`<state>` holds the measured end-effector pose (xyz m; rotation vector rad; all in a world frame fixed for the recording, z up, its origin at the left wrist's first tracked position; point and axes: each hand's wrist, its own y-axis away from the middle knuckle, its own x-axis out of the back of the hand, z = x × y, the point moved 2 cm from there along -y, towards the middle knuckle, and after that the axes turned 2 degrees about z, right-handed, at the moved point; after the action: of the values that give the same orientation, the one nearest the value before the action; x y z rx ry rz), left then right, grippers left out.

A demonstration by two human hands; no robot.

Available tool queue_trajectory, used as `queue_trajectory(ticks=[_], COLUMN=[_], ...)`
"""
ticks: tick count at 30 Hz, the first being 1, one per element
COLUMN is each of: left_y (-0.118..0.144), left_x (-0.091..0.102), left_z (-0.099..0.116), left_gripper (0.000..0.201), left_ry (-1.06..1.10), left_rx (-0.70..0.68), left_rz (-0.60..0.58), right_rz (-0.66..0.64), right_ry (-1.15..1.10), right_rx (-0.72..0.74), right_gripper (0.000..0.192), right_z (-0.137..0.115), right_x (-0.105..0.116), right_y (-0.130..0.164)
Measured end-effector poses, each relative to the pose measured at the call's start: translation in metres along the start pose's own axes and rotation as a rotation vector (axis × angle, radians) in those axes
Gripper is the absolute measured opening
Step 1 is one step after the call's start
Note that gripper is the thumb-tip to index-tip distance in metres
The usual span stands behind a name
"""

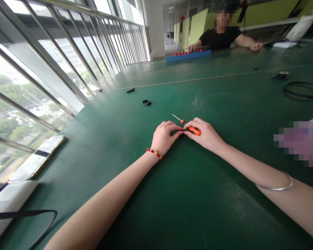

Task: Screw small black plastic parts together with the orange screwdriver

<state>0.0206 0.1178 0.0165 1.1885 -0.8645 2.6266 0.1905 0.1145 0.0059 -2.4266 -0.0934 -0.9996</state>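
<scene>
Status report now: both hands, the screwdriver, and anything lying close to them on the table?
Right hand shut on orange screwdriver. Left hand fingertips at its handle; grip unclear. Small black parts lie apart on green table, beyond the tip.

Daylight pours through the windows [41, 69] on my left, washing them out and laying a soft sheen across the green bench [198, 194]; shadows stay faint, the frame's edges bow with wide-angle distortion, and two patches are pixelated
</scene>
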Motion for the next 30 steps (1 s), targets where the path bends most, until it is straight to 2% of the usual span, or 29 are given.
queue_trajectory(ticks=[6,23,30], left_y=[-0.0001,0.0028,0.0022], left_x=[-0.0003,0.0016,0.0024], left_z=[-0.0004,0.0035,0.0014], left_gripper=[0.013,0.008,0.006], left_ry=[0.007,-0.060,0.045], left_rx=[-0.017,0.044,0.045], left_rz=[0.007,0.037,0.049], right_rz=[0.010,0.031,0.045], right_ry=[-0.007,-0.034,-0.054], right_rx=[0.014,0.030,0.044], right_gripper=[0.011,0.007,0.006], right_z=[0.0023,0.0020,0.0001], right_x=[-0.0002,0.0031,0.0038], right_y=[-0.0006,-0.0002,-0.0004])
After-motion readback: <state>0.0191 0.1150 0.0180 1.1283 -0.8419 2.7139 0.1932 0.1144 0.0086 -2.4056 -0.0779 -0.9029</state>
